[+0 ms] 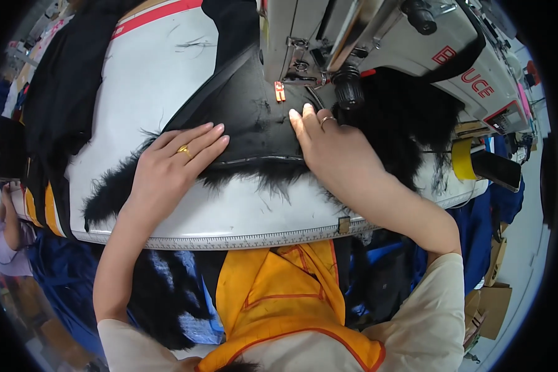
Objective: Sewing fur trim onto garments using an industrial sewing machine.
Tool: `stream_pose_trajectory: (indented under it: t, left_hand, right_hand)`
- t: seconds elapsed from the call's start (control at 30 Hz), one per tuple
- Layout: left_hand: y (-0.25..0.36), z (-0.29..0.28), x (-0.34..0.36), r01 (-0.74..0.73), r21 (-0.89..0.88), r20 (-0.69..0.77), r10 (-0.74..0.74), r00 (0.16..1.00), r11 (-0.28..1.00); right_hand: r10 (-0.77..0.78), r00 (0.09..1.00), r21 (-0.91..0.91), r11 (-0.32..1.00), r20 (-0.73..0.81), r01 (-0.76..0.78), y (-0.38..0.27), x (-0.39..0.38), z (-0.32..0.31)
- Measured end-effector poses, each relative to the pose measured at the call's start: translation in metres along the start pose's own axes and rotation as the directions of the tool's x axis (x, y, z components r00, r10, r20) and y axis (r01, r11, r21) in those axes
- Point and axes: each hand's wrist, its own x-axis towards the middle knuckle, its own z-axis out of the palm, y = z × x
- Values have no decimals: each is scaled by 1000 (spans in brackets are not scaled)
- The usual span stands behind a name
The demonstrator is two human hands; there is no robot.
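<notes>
My left hand (170, 164) lies spread on a black, leather-like panel (248, 118) trimmed with fluffy black fur (115, 189), its fingers stretched toward the upper right. My right hand (335, 152) presses on the panel's right side, fingertips down and fingers extended, just below the needle area of the white sewing machine (276, 43). A small red piece (279, 91) sits at that needle area, above and left of my right fingertips. A black knob (350, 90) is close above my right hand. More black fur (415, 124) bunches right of it.
A white table (139, 87) has a ruler (242, 240) along its front edge. Black cloth (53, 105) drapes over the left side. A yellow tape roll (462, 158) and dark device (502, 167) sit at the right. Another person's arm (11, 226) shows at far left. Cardboard boxes (493, 310) stand lower right.
</notes>
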Motion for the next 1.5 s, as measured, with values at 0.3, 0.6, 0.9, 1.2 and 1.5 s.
stream_pose_trajectory:
  t: [0.3,0.6,0.9,1.2,1.5]
  left_hand:
    - [-7,31,47,-218,-22,-110,214,971,976]
    - [-25,31,36,-233,-60,-212,216,953,971]
    - [-39,54,73,-346,-126,-299,297,907,930]
    - [-47,54,78,-347,-77,-250,319,914,935]
    - [-44,54,84,-324,-79,-283,290,914,943]
  right_hand:
    - [13,931,174,983,-365,54,12,15,29]
    - [150,862,286,958,-484,-6,21,12,43]
    - [230,829,261,959,-510,-106,53,3,68]
    - [265,823,336,937,-502,-97,54,7,73]
    - [269,803,355,932,-531,-77,54,10,75]
